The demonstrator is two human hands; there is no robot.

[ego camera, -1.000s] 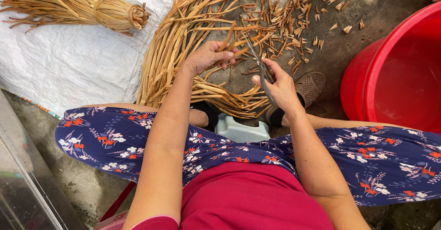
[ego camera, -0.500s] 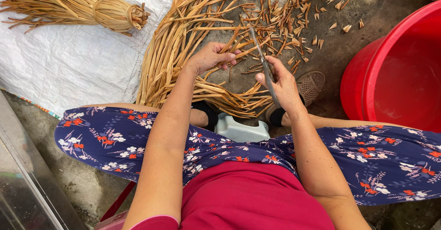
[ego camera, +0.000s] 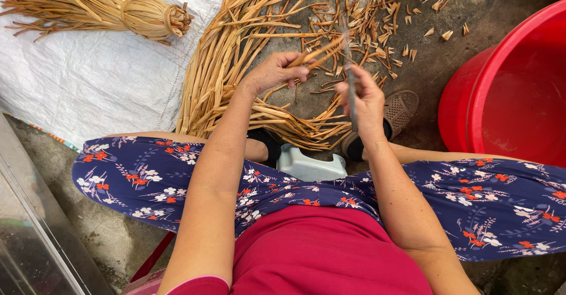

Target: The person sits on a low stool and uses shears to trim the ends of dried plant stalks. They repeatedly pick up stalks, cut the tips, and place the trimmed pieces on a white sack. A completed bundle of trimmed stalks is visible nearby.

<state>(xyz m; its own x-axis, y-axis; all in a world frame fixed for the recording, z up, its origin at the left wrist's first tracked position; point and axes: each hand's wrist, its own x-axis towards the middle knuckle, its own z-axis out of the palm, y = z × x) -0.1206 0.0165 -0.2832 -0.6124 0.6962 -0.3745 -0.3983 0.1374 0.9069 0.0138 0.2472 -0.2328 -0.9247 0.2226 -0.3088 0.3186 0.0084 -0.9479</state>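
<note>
Head view. I see the left hand (ego camera: 272,72) closed around a few thin tan reed strips (ego camera: 318,52), fingers curled, holding them out over the grey concrete floor (ego camera: 471,12). The strips run up and to the right from the fist, and their free ends meet the blade. The right hand (ego camera: 367,97) is clenched on the handle of a narrow grey metal knife (ego camera: 349,65); the blade stands nearly upright in the picture, its upper part crossing the strip ends — touching, as far as I can tell.

Below the hands, a curved pile of long tan reed stalks (ego camera: 224,65) lies on the floor, sweeping from the top centre down toward the feet. Short cut reed pieces (ego camera: 377,12) are scattered over the floor near its top edge, above the knife. A tied bundle of tan reeds (ego camera: 118,9) rests on a white woven plastic sheet (ego camera: 100,77) at the upper left, well apart from both hands.

A large red plastic tub (ego camera: 513,94) stands at the right edge of the floor, near the right hand but not touching it. A beige perforated shoe (ego camera: 401,109) shows just beside the right wrist. A small white plastic stool (ego camera: 309,165) is partly visible between the knees — these are covered by dark blue floral trousers (ego camera: 147,177). A dark red shirt (ego camera: 330,254) fills the bottom centre.
</note>
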